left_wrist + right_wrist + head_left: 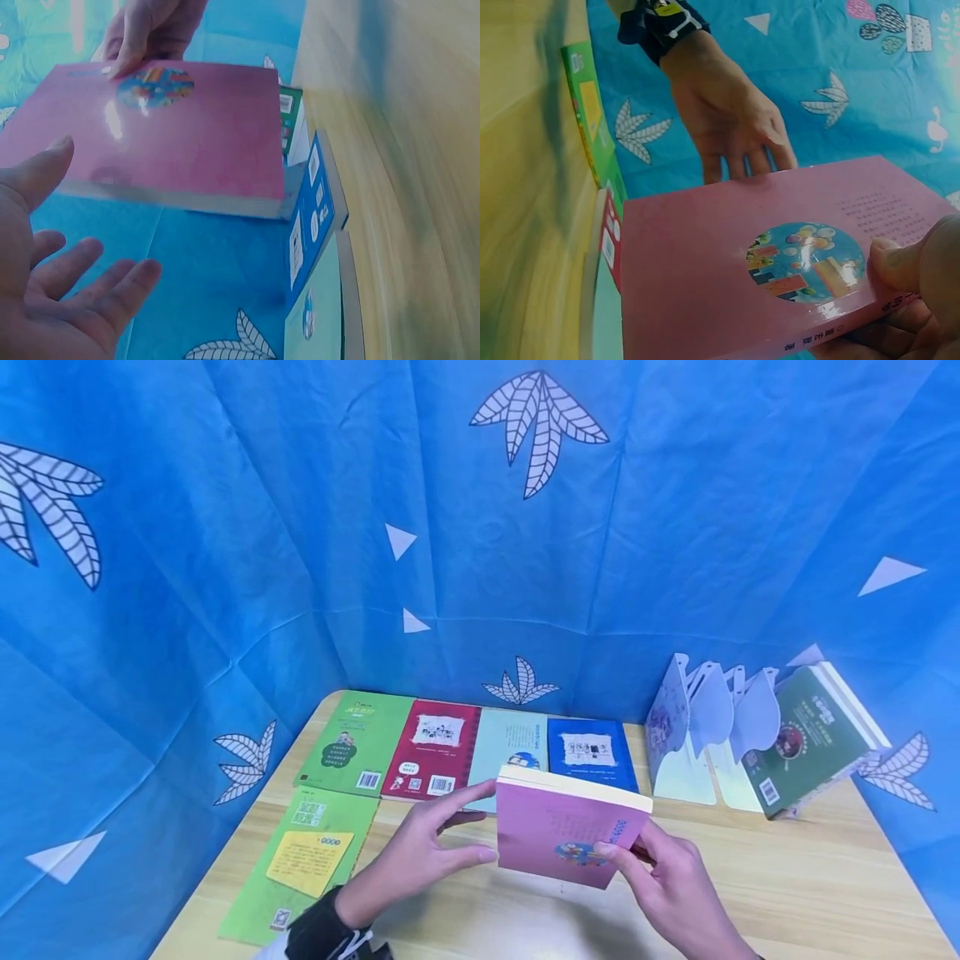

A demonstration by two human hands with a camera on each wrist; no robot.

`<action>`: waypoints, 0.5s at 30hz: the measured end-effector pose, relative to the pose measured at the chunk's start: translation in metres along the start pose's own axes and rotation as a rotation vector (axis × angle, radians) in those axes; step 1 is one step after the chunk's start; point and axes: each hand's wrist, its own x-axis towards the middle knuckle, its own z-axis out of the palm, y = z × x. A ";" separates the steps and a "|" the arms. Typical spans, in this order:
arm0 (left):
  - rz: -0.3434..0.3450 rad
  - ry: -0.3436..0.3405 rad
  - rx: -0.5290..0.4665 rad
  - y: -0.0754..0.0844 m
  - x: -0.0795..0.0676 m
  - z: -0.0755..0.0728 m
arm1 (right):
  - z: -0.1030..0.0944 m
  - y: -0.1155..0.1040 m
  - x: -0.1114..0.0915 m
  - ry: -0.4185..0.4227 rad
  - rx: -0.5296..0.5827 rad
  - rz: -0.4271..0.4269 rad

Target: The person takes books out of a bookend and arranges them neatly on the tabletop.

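A pink book (551,835) with a round picture on its cover is held above the table. My right hand (671,881) pinches its right end, thumb on the cover and fingers beneath, as the right wrist view also shows. At the book's left end is my left hand (431,843), thumb and fingers spread apart. In the left wrist view the left hand's fingers (71,277) are below the pink book (165,142) and do not grip it. Behind the pink book lie a pale green book (510,739) and a blue book (592,756), both partly covered by it in the head view.
A red book (431,747) and a green book (352,739) lie along the back left. Nearer on the left is another green book (255,893) with a yellow panel. A white bookend rack (686,735) stands back right, a dark green book (813,739) leaning at its right end.
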 end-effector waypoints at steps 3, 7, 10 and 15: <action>0.007 -0.014 -0.004 0.001 0.001 0.004 | 0.004 0.000 0.001 -0.027 0.023 0.003; -0.022 -0.018 -0.013 0.003 0.001 0.008 | 0.008 0.001 0.004 -0.041 0.028 -0.019; -0.040 -0.002 -0.015 0.003 0.000 0.010 | 0.011 0.002 0.006 -0.040 0.032 -0.052; -0.025 0.022 -0.021 0.002 0.000 0.014 | 0.016 0.002 0.007 -0.064 0.044 -0.060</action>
